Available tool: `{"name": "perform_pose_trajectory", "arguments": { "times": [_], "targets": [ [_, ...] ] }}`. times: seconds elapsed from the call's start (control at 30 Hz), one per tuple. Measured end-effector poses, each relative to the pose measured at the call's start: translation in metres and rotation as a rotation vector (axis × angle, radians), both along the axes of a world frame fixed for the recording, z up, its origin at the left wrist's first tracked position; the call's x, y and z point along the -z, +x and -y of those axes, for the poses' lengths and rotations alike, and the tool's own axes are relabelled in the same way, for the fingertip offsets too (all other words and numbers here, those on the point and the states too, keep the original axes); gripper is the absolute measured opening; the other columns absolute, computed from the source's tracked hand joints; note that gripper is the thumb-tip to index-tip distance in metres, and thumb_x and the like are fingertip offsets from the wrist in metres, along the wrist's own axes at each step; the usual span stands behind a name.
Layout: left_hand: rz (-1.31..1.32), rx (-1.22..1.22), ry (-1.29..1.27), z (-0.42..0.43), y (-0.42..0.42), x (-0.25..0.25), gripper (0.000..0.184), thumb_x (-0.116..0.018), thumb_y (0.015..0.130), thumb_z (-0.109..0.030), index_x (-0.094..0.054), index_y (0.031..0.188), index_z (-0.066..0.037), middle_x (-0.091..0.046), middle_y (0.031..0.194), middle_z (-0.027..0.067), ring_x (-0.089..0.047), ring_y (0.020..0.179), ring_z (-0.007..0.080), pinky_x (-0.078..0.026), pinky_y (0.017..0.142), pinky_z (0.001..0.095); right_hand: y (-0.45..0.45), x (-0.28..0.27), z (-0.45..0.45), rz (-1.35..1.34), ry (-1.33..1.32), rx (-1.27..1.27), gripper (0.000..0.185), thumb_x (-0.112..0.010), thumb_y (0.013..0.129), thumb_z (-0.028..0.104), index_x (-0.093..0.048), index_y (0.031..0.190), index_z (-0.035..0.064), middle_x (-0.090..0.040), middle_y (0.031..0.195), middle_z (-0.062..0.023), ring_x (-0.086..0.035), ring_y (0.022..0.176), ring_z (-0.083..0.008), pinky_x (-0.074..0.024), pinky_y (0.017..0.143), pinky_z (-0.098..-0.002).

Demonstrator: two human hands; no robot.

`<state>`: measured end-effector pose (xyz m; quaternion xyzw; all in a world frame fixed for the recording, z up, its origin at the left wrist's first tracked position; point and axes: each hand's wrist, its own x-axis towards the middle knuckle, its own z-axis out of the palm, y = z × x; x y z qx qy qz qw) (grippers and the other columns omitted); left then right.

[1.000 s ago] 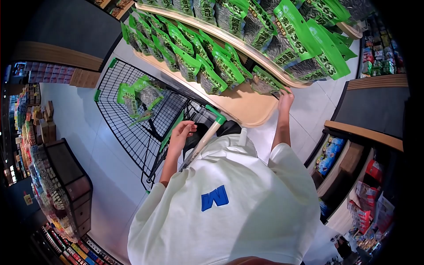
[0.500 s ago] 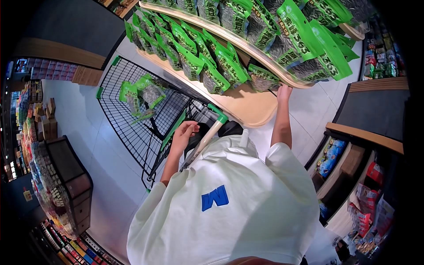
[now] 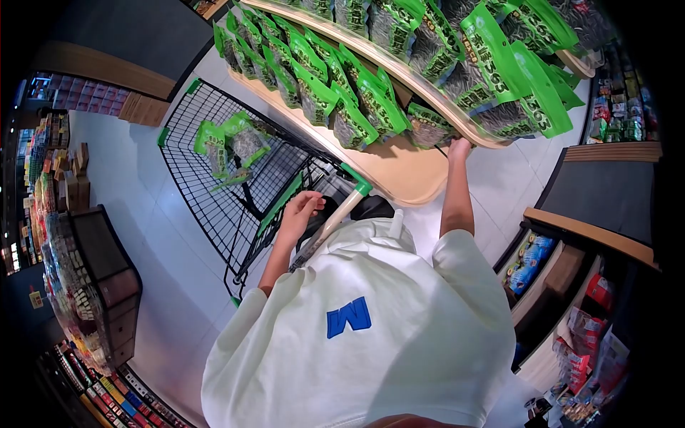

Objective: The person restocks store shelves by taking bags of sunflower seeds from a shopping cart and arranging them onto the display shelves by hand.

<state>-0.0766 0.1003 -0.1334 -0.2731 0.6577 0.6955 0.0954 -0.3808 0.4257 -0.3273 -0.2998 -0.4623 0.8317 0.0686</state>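
My right hand (image 3: 460, 149) reaches to the underside of the upper shelf's front edge. Its fingertips are hidden there, beside a green-topped bag of what look like sunflower seeds (image 3: 428, 128) on the lower shelf; whether they grip it I cannot tell. Loosely curled, with nothing visible in it, my left hand (image 3: 305, 209) hovers by the shopping cart's handle (image 3: 335, 222). The black wire cart (image 3: 207, 192) stands to my left, with several similar bags (image 3: 246, 143) lying inside.
Rows of the same bags fill the upper shelf (image 3: 378, 46) and lower shelf (image 3: 399, 167) ahead. A dark display stand (image 3: 531, 292) with blue and red packets is at my right. Farther left stands a snack-laden counter (image 3: 107, 285), with pale tiled floor (image 3: 168, 264) between.
The whole view has shifted slightly. My right hand stays at the shelf edge, and my left hand keeps nearly the same place beside the cart handle.
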Motion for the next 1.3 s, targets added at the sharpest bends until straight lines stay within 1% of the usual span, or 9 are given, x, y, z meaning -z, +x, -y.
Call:
{"name": "perform_pose_trajectory", "arguments": {
  "times": [0.23,0.33,0.47,0.6,0.8,0.97,1.1,1.17,1.3],
  "targets": [
    [-0.018,-0.017,0.012,0.007,0.004,0.004,0.022,-0.046,0.088,-0.018,-0.054,0.101,-0.002,-0.06,0.092,0.0057,-0.057,0.085,0.0128,-0.042,0.073,0.0234,-0.007,0.006,0.002,-0.13,-0.006,-0.004,0.048,-0.043,0.086,0.038,-0.036,0.125,0.0101,-0.035,0.13,-0.0044,-0.032,0.119,-0.0208,-0.0142,0.099,-0.0479],
    [-0.046,-0.046,0.01,0.011,0.005,0.005,0.022,-0.046,0.088,-0.018,-0.054,0.101,-0.002,-0.06,0.091,0.0055,-0.056,0.084,0.0121,-0.042,0.071,0.0226,0.009,-0.016,0.007,-0.007,0.055,-0.007,0.057,-0.046,0.086,0.038,-0.024,0.131,0.0097,-0.019,0.137,-0.0096,-0.019,0.127,-0.0245,-0.0096,0.103,-0.0458],
    [-0.068,-0.105,0.0,0.027,0.007,0.01,0.021,-0.046,0.089,-0.017,-0.054,0.101,-0.002,-0.06,0.09,0.0045,-0.055,0.081,0.0107,-0.042,0.07,0.0214,0.033,-0.026,0.02,-0.076,0.234,0.005,0.048,-0.053,0.079,0.012,-0.034,0.122,0.0015,-0.044,0.117,-0.0107,-0.044,0.104,-0.0219,-0.0316,0.092,-0.0338],
    [-0.059,-0.191,-0.101,0.065,0.009,0.035,0.019,-0.046,0.088,-0.016,-0.053,0.098,-0.002,-0.059,0.087,0.0035,-0.054,0.078,0.0087,-0.041,0.069,0.0216,0.056,-0.005,0.024,-0.066,0.511,-0.131,0.04,-0.051,0.079,0.008,-0.038,0.117,-0.0004,-0.047,0.111,-0.012,-0.047,0.098,-0.0214,-0.0346,0.087,-0.0301],
    [0.011,-0.327,-0.443,0.163,0.016,0.17,0.017,-0.051,0.081,-0.015,-0.056,0.09,-0.001,-0.06,0.075,0.0072,-0.056,0.068,0.0134,-0.044,0.06,0.0273,0.108,0.003,0.034,-0.001,0.659,-0.47,0.035,-0.049,0.082,0.008,-0.039,0.114,-0.0001,-0.048,0.107,-0.0116,-0.049,0.09,-0.0167,-0.0402,0.077,-0.0268],
    [0.465,-0.534,-0.377,0.209,0.023,0.23,0.03,-0.055,0.078,-0.03,-0.055,0.085,-0.001,-0.058,0.064,0.0104,-0.056,0.056,0.0214,-0.044,0.054,0.0342,0.139,-0.002,0.036,0.05,0.684,-0.627,0.028,-0.047,0.081,0.005,-0.044,0.109,0.0001,-0.052,0.094,-0.0094,-0.052,0.074,-0.0134,-0.0428,0.064,-0.0231],
    [0.429,-0.377,-0.522,0.24,-0.008,0.291,0.051,-0.046,0.08,-0.049,-0.057,0.077,0.0,-0.06,0.068,0.0152,-0.059,0.058,0.0239,-0.045,0.057,0.0344,0.158,-0.006,0.02,0.085,0.895,-0.851,0.018,-0.046,0.081,0.002,-0.053,0.097,0.0001,-0.054,0.075,-0.0043,-0.052,0.062,-0.0115,-0.0437,0.058,-0.0224],
    [0.439,-0.336,-0.411,0.239,-0.048,0.258,0.056,-0.043,0.08,-0.054,-0.059,0.075,0.0,-0.061,0.071,0.0173,-0.061,0.066,0.0264,-0.046,0.063,0.0365,0.166,-0.005,0.01,0.122,0.898,-0.837,0.016,-0.047,0.081,0.003,-0.056,0.093,0.0001,-0.056,0.074,-0.0053,-0.054,0.064,-0.0114,-0.0444,0.059,-0.0229],
    [0.413,-0.246,-0.484,0.276,-0.123,0.299,0.071,-0.044,0.075,-0.063,-0.057,0.088,0.006,-0.06,0.074,0.0156,-0.06,0.06,0.0263,-0.047,0.054,0.0353,0.194,-0.021,0.004,0.197,0.957,-0.907,0.017,-0.046,0.082,0.006,-0.057,0.093,-0.0017,-0.06,0.076,-0.009,-0.058,0.063,-0.0146,-0.047,0.059,-0.0245]
  ]
}}
